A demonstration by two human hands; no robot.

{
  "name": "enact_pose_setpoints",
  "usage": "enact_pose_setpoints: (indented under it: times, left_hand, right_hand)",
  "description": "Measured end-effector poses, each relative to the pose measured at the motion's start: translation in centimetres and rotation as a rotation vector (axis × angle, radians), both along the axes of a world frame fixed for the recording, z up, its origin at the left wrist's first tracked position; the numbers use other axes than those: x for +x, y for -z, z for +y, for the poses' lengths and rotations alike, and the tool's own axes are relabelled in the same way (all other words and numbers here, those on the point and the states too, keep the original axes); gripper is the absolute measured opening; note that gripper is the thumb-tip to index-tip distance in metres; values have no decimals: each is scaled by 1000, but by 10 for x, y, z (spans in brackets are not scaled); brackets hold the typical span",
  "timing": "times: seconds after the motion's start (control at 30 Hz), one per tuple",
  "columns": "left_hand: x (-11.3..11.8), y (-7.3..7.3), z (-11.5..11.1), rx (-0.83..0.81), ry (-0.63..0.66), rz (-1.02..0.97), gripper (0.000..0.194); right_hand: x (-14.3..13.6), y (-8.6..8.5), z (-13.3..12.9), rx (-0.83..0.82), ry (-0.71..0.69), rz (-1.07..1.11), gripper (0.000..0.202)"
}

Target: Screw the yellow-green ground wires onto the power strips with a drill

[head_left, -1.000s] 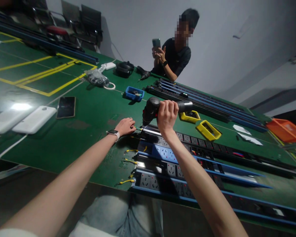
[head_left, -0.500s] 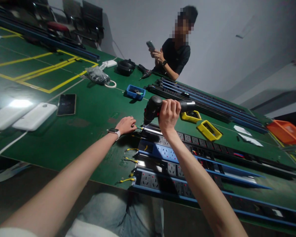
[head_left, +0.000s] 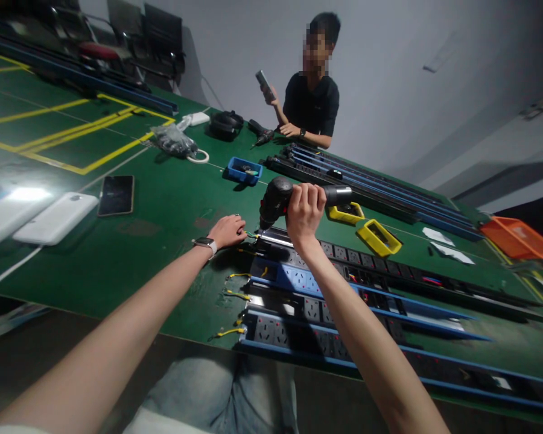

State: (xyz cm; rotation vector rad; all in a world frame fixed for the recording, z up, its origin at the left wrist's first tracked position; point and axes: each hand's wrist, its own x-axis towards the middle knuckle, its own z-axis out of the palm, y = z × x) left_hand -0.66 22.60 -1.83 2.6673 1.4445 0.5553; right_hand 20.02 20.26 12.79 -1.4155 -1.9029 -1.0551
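Observation:
My right hand [head_left: 306,211] is wrapped round a black cordless drill [head_left: 275,198], whose nose points down at the left end of the farthest power strip [head_left: 276,237] in the near group. At that same end my left hand [head_left: 228,230], with a watch on its wrist, has its fingers closed on a green-and-yellow wire [head_left: 251,234]; the fingertips are partly hidden. Nearer to me lie more power strips, among them a blue one [head_left: 294,276] and a black one with blue edges [head_left: 271,330]. Short yellow wires [head_left: 230,332] stick out from their left ends.
Beyond the drill stand a blue bin [head_left: 244,170] and two yellow bins [head_left: 380,238]. More strips [head_left: 344,175] lie at the far edge, near a second drill [head_left: 263,134] and a person [head_left: 311,105] holding a phone. White power banks [head_left: 57,218] and a dark phone [head_left: 116,195] lie left.
The view has shifted slightly. Both my hands and the drill keep their places at the strip's end. Across the table, the person has lowered one hand from the phone to the table edge.

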Motion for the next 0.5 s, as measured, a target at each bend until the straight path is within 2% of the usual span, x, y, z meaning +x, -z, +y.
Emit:
enact_pose_setpoints:
  times: [0.27,0.5]
  left_hand:
    - [-1,2,1,10,5,-14,14]
    - [-1,2,0,25,2,-4,14]
  right_hand:
    - [1,0,1,110,9,-31,20]
    - [2,1,0,42,16,3,24]
